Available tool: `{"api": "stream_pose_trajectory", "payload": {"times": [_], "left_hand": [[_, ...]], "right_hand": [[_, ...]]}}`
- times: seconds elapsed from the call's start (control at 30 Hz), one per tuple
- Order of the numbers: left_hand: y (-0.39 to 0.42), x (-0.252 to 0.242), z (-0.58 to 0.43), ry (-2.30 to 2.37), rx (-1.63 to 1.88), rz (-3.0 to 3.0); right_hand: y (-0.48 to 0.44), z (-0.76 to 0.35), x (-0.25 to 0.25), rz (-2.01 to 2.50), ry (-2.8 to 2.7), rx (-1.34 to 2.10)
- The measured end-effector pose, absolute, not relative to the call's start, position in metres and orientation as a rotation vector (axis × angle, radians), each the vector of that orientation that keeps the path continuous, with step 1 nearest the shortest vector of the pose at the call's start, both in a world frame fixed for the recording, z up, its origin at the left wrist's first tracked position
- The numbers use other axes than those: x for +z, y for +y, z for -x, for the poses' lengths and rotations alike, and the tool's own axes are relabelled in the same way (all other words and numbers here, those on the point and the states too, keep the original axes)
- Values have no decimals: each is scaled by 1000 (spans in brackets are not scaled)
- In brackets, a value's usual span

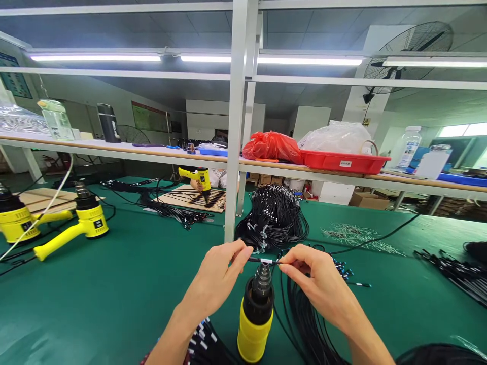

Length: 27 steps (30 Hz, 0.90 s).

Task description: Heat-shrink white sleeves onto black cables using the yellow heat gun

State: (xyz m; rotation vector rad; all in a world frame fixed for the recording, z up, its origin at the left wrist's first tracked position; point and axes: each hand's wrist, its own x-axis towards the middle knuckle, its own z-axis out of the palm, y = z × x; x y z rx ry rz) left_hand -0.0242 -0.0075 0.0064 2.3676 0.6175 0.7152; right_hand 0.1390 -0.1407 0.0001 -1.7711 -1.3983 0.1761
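My left hand and my right hand pinch one thin black cable from either side. Between my fingertips a short white sleeve sits on the cable, level and just over the nozzle of an upright yellow heat gun. Whether the sleeve touches the nozzle I cannot tell. Black cables run down below my right hand. A bundle of cables with white sleeves lies partly hidden behind my left forearm.
Yellow heat guns stand at the left. A big heap of black cables lies ahead, thin ties right of it. A shelf post rises in front. Across the table another person's hand is by a yellow heat gun.
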Motion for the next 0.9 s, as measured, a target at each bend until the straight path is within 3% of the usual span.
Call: {"api": "stream_pose_trajectory", "payload": {"times": [0.9], "left_hand": [[-4, -3, 22, 680, 798, -2313]], "right_hand": [[-138, -136, -4, 1791, -1362, 265]]}}
